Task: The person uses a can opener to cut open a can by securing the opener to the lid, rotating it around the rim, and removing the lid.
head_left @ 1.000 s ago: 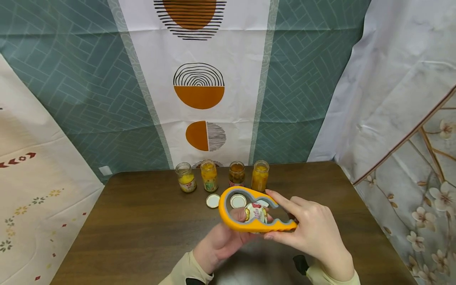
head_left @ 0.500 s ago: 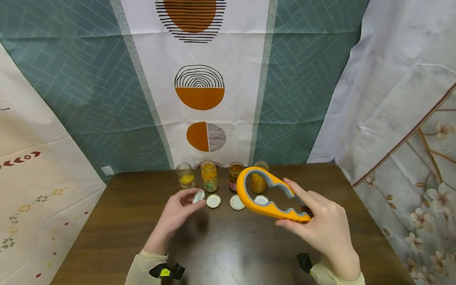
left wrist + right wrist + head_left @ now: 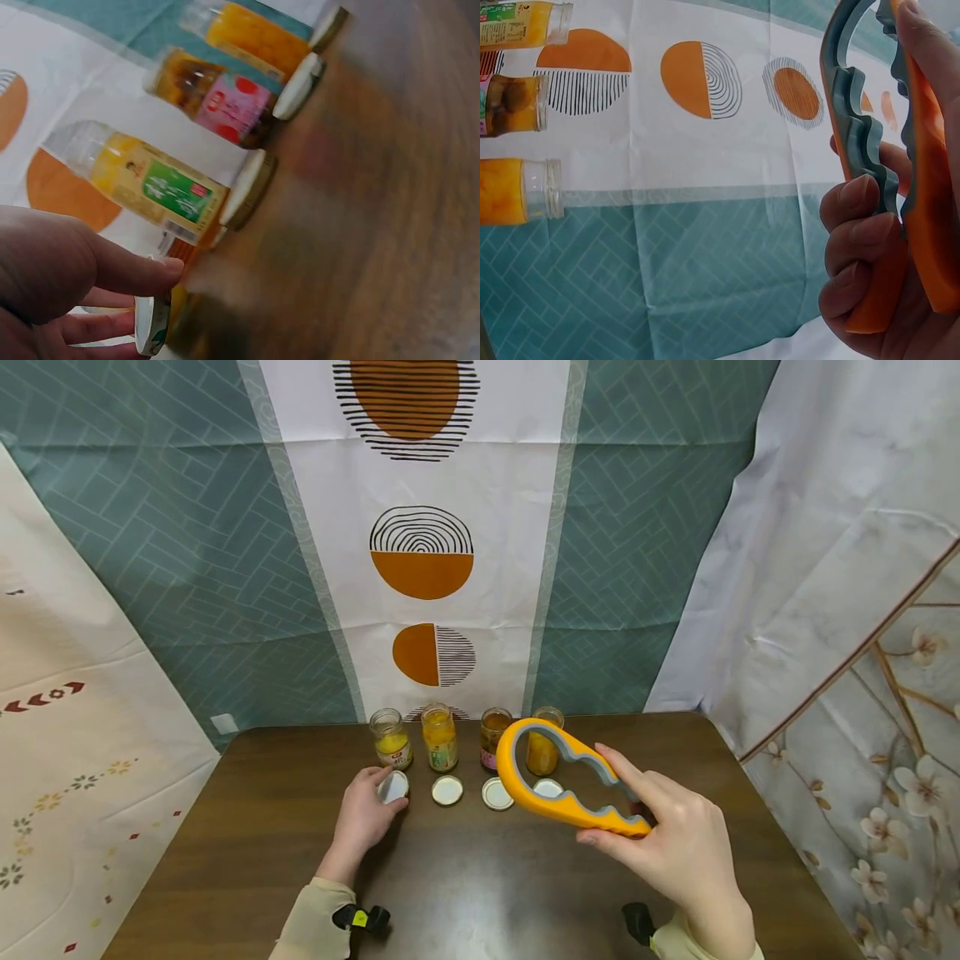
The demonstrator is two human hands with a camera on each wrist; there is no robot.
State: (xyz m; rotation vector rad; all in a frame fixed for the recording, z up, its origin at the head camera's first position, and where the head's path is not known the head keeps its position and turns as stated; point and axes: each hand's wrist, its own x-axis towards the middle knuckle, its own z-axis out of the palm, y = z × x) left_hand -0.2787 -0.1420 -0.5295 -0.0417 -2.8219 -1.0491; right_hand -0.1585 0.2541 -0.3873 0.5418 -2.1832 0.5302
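My left hand (image 3: 362, 817) pinches a jar lid (image 3: 393, 787), white inside up, low over the table in front of the leftmost open jar (image 3: 393, 750). In the left wrist view the thumb and fingers grip the rim of that lid (image 3: 154, 326); whether it touches the table I cannot tell. My right hand (image 3: 678, 831) grips the handles of an orange and grey jar opener (image 3: 573, 812), raised above the table to the right. Nothing sits inside the opener's loop. In the right wrist view curled fingers wrap one handle of the jar opener (image 3: 937, 202).
A second yellow jar (image 3: 440, 747), a dark-filled jar (image 3: 492, 735) and an orange-filled jar (image 3: 542, 753) stand open along the back of the wooden table (image 3: 450, 877). Before them lie three lids, among them a white-lined lid (image 3: 447, 791). A patterned cloth (image 3: 622, 568) hangs behind.
My left hand has moved from the opener's loop leftwards with the lid, then lowered it in front of the leftmost jar. The right hand has shifted slightly right, still holding the jar opener.
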